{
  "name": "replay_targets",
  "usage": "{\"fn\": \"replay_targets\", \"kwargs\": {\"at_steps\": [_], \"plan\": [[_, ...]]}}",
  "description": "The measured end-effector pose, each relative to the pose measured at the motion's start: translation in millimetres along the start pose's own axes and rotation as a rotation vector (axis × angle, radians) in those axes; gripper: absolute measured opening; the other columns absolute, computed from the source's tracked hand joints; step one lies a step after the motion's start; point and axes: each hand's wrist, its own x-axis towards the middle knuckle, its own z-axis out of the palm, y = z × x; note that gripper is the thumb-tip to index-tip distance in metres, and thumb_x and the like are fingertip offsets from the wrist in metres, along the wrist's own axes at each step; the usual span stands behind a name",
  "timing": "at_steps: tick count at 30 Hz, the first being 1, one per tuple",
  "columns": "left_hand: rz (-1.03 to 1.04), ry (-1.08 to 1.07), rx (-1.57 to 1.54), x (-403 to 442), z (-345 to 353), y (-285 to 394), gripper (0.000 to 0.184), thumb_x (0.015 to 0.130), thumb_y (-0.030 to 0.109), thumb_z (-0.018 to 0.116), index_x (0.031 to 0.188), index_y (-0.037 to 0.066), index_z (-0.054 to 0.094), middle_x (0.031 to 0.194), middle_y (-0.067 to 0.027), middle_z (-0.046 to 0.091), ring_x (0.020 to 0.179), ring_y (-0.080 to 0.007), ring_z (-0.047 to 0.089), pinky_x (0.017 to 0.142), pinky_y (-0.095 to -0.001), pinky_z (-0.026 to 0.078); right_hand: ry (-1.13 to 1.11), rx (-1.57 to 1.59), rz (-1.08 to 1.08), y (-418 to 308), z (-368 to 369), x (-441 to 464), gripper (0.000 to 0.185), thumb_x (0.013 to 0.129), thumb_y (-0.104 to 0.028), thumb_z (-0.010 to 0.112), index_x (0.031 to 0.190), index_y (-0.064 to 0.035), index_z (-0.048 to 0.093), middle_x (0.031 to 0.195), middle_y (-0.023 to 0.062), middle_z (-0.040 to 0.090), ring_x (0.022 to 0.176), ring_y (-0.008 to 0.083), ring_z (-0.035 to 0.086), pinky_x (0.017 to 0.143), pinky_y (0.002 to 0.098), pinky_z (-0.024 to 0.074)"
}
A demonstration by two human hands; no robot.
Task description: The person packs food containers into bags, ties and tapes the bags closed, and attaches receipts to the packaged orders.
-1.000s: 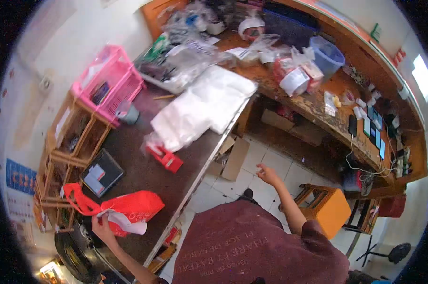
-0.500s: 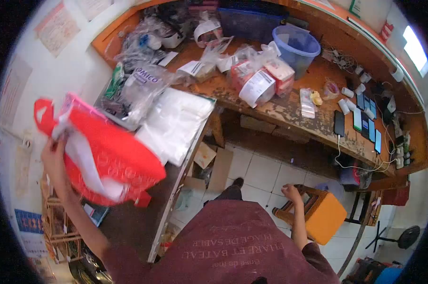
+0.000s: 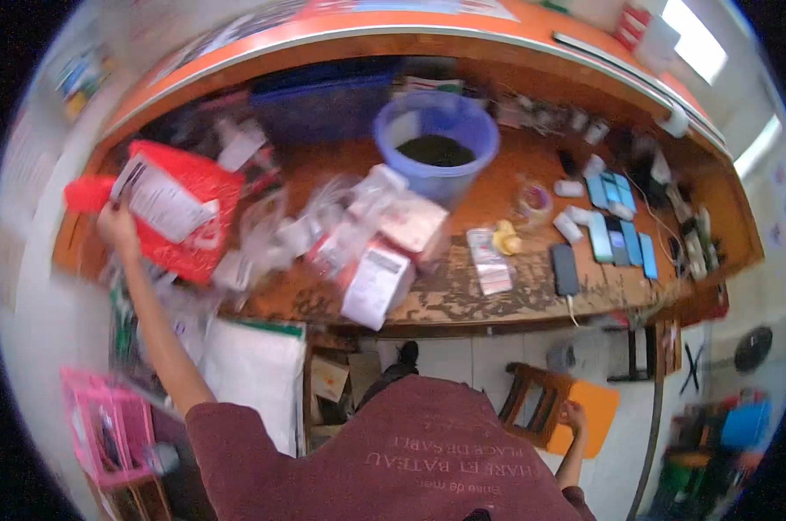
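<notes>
My left hand [image 3: 118, 227] is closed on a red plastic bag [image 3: 211, 187], holding it up over the left end of the wooden desk [image 3: 462, 304]. A white printed label [image 3: 163, 201] shows on the bag's front. My right hand [image 3: 573, 415] hangs low at my side, above the orange-topped stool [image 3: 594, 421]; its fingers look curled, with nothing visible in them. Right of the bag, clear plastic packages with a red and white parcel [image 3: 410, 226] and a labelled parcel [image 3: 376, 282] lie on the desk.
A blue bucket [image 3: 436, 178] stands at the desk's back. Several phones [image 3: 623, 239] and a black phone [image 3: 564, 269] lie to the right, near a small plastic packet [image 3: 490, 260]. A pink basket [image 3: 106, 430] and white sheets [image 3: 252, 373] are at the lower left.
The view has turned towards the desk. My left hand has lifted the red bag off the dark table and carried it over the desk's left end. The fingers of my right hand have curled in.
</notes>
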Motion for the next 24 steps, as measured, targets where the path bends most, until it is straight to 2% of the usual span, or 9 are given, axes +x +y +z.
{"fn": "replay_targets", "kwargs": {"at_steps": [4, 5, 6, 9, 11, 13, 20, 22, 24], "plan": [[-0.066, -0.186, -0.151, 10.3, 109.7, -37.5, 0.041, 0.078, 0.039, 0.057, 0.086, -0.001, 0.063, 0.074, -0.0181, 0.062, 0.066, -0.0317, 0.057, 0.064, -0.0394, 0.043, 0.057, 0.16, 0.166, -40.1, 0.0, -39.4, 0.029, 0.084, -0.027, 0.052, 0.103, -0.0058, 0.049, 0.08, 0.0046, 0.057, 0.06, 0.0166, 0.057, 0.051, 0.0294, 0.0508], [0.074, -0.121, -0.019, 29.4, 171.6, -110.7, 0.042, 0.078, 0.04, 0.056, 0.082, -0.001, 0.062, 0.073, -0.0193, 0.061, 0.067, -0.0323, 0.057, 0.064, -0.0412, 0.043, 0.057, 0.167, 0.153, -47.6, 3.0, -40.6, 0.029, 0.084, -0.028, 0.052, 0.103, -0.006, 0.049, 0.08, 0.0042, 0.057, 0.061, 0.0167, 0.058, 0.052, 0.0288, 0.0506], [-0.016, -0.238, 0.28, 23.8, 175.5, -89.3, 0.046, 0.079, 0.044, 0.054, 0.077, -0.002, 0.061, 0.073, -0.0209, 0.059, 0.069, -0.0334, 0.056, 0.064, -0.0422, 0.042, 0.021, 0.237, 0.138, -46.9, 3.3, -37.9, 0.028, 0.085, -0.028, 0.052, 0.103, -0.0062, 0.049, 0.08, 0.0044, 0.057, 0.062, 0.0167, 0.058, 0.053, 0.0287, 0.0505], [0.055, -0.191, 0.226, -4.5, 206.3, -112.2, 0.054, 0.075, 0.054, 0.053, 0.081, 0.001, 0.062, 0.079, -0.023, 0.059, 0.075, -0.0385, 0.055, 0.064, -0.0452, 0.042, -0.099, 0.338, 0.11, -68.1, -2.0, -19.0, 0.027, 0.085, -0.027, 0.052, 0.103, -0.0069, 0.05, 0.081, 0.0044, 0.058, 0.064, 0.0165, 0.059, 0.057, 0.0285, 0.0504], [-0.128, -0.24, 0.296, -16.8, 209.1, -110.3, 0.055, 0.075, 0.054, 0.051, 0.092, 0.003, 0.061, 0.09, -0.0235, 0.058, 0.079, -0.0374, 0.056, 0.067, -0.0452, 0.043, -0.13, 0.319, 0.148, -97.6, -14.9, 0.0, 0.026, 0.085, -0.027, 0.052, 0.102, -0.0074, 0.051, 0.082, 0.0041, 0.059, 0.066, 0.0161, 0.059, 0.059, 0.0287, 0.0504], [-0.251, -0.211, 0.395, -23.3, 201.0, -82.3, 0.041, 0.081, 0.04, 0.053, 0.094, 0.002, 0.06, 0.089, -0.0195, 0.06, 0.076, -0.0299, 0.058, 0.067, -0.0386, 0.046, -0.102, 0.193, 0.043, -162.5, -38.1, 4.3, 0.026, 0.085, -0.029, 0.051, 0.1, -0.0078, 0.053, 0.082, 0.0034, 0.059, 0.068, 0.0146, 0.059, 0.061, 0.0267, 0.0496], [0.118, 0.096, -0.043, -119.3, 119.6, 152.6, 0.039, 0.083, 0.037, 0.051, 0.095, 0.001, 0.059, 0.091, -0.018, 0.06, 0.079, -0.0281, 0.058, 0.069, -0.037, 0.046, 0.287, -0.038, -0.462, -292.5, -204.8, 217.2, 0.021, 0.085, -0.025, 0.05, 0.089, -0.0064, 0.06, 0.069, 0.0002, 0.058, 0.053, 0.0074, 0.052, 0.044, 0.021, 0.0417], [0.129, 0.071, -0.114, -155.8, 102.9, 226.0, 0.039, 0.083, 0.036, 0.05, 0.095, 0.0, 0.059, 0.091, -0.0176, 0.06, 0.08, -0.0276, 0.058, 0.069, -0.0366, 0.046, 0.408, -0.066, -0.606, -344.6, -261.3, 286.8, 0.019, 0.084, -0.02, 0.05, 0.09, -0.0049, 0.06, 0.07, 0.003, 0.059, 0.056, 0.0105, 0.055, 0.048, 0.0243, 0.0439], [0.113, 0.019, -0.164, -189.8, 90.8, 297.6, 0.038, 0.084, 0.035, 0.05, 0.096, 0.0, 0.059, 0.091, -0.0172, 0.06, 0.081, -0.0271, 0.057, 0.07, -0.0361, 0.045, 0.692, -0.451, -0.572, -405.3, -313.7, 335.8, 0.018, 0.081, -0.014, 0.052, 0.092, -0.0007, 0.058, 0.071, 0.0083, 0.06, 0.06, 0.0166, 0.056, 0.055, 0.0293, 0.0459]]}}
